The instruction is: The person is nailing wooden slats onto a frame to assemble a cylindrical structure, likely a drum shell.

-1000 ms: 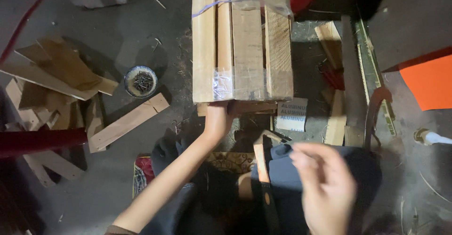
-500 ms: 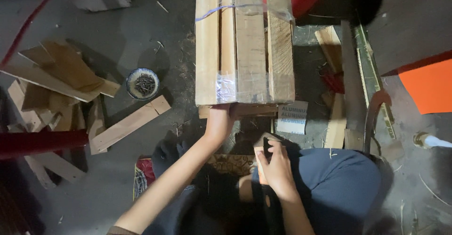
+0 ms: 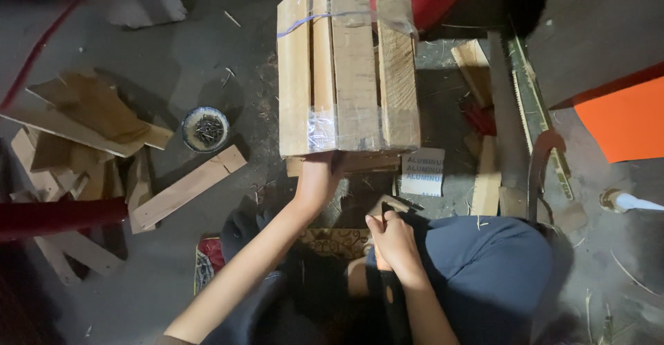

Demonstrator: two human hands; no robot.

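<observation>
Right hand (image 3: pixel 395 238) has dropped onto a dark-handled tool by the knee, closed around it — left hand (image 3: pixel 317 177) grips the near edge of the pale slatted wooden crate (image 3: pixel 346 68), straight ahead, slats running away.

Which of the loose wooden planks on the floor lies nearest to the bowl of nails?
The long pale plank lying diagonally just below the bowl of nails; the other scraps are piled farther left.

1. Wooden slat crate (image 3: pixel 349 68): pale planks, four slats on the upper face, bound with clear tape; sits on the grey floor, near edge gripped from below.
2. Hammer (image 3: pixel 391 210): dark head by the knee, handle hidden in the fist.
</observation>
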